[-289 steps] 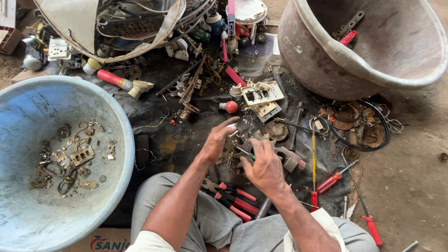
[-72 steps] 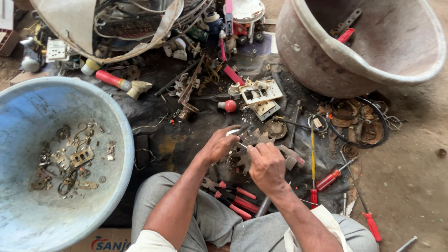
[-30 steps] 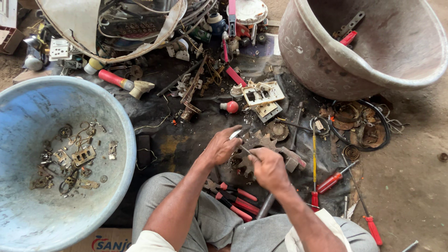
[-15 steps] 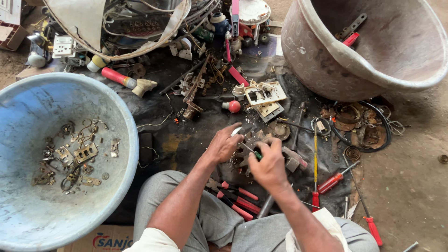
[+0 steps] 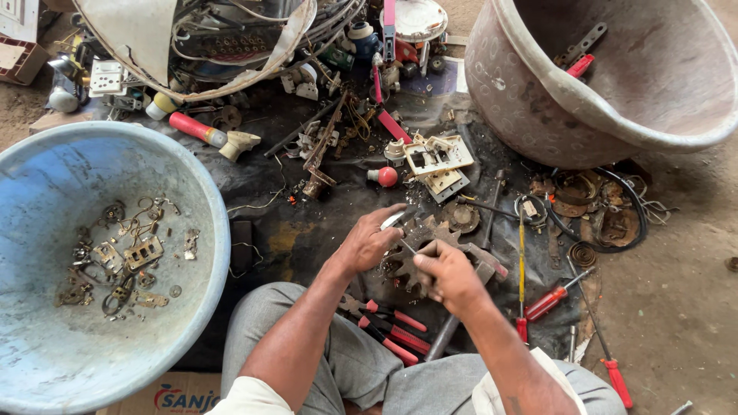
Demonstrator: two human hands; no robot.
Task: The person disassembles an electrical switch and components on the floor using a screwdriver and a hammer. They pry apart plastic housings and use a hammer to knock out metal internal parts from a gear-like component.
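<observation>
A rusty toothed gear part (image 5: 421, 234), brown and jagged, lies flat on the dark cloth between the two hands, partly covered by them. A thin metal rod (image 5: 406, 246) rests slanted across it. Just left, a small white piece (image 5: 390, 221) shows.

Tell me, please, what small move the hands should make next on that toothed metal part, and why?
Probably keep the left hand steadying the toothed metal part while the right hand presses its thin tool in further; the tip sits against the part, which looks still in one piece.
</observation>
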